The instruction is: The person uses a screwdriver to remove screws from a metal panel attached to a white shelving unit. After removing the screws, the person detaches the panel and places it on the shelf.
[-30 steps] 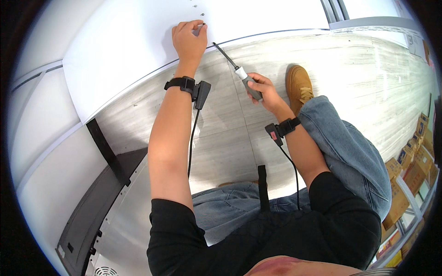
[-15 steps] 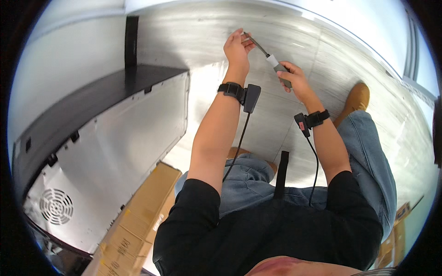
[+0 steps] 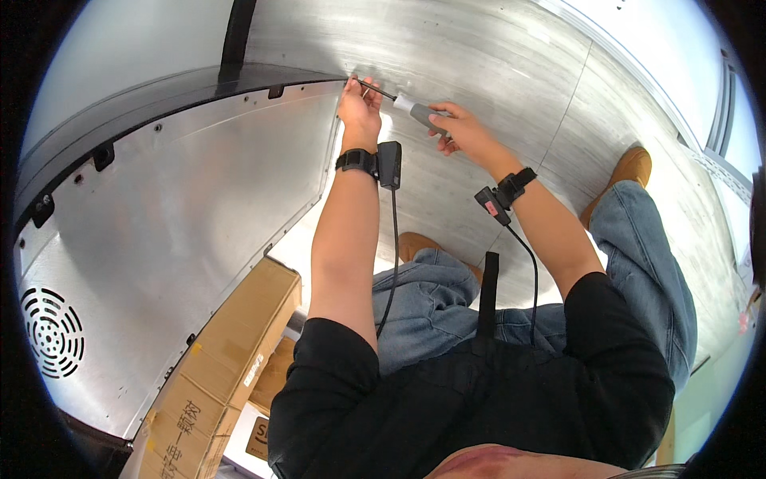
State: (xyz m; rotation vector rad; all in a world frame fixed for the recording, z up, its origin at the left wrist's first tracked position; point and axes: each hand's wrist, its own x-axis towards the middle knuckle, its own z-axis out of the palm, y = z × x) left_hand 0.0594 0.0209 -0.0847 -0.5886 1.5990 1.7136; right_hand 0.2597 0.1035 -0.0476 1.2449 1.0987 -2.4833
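The right hand [image 3: 456,126] is wrapped around the handle of a screwdriver [image 3: 406,104]. The left hand [image 3: 361,112] has its fingers partly curled about the tip, near the far corner of a metal panel [image 3: 207,176]; whether it pinches anything I cannot tell. The panel's edge runs just left of that hand. Right of the screwdriver, floor [image 3: 531,76] stretches to a white board's edge [image 3: 638,76].

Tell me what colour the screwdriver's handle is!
The handle is grey, with a white end by the shaft; the head view shows it best.
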